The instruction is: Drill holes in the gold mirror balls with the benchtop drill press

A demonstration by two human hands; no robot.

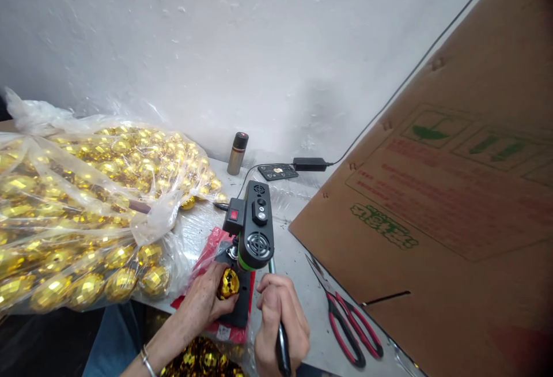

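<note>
A small black bench drill press (257, 221), with a red switch on its side box, stands on a black base (243, 308). My left hand (209, 296) grips a shiny gold faceted ball (228, 283) between thumb and fingers, over the base and close by the drill head. Whether the drill's tip touches the ball is hidden. My right hand (280, 322) is wrapped round the black-handled lever (283, 348) at the drill's right side. Under the base lies a red plastic sheet (211, 247).
Clear bags (86, 192) full of gold balls fill the left side. Red-handled scissors (349, 322) lie right of my right hand, beside a large cardboard box (432, 204). Behind the drill are a small bottle (237, 153) and a black power adapter (310, 164). More gold balls (203, 357) sit below.
</note>
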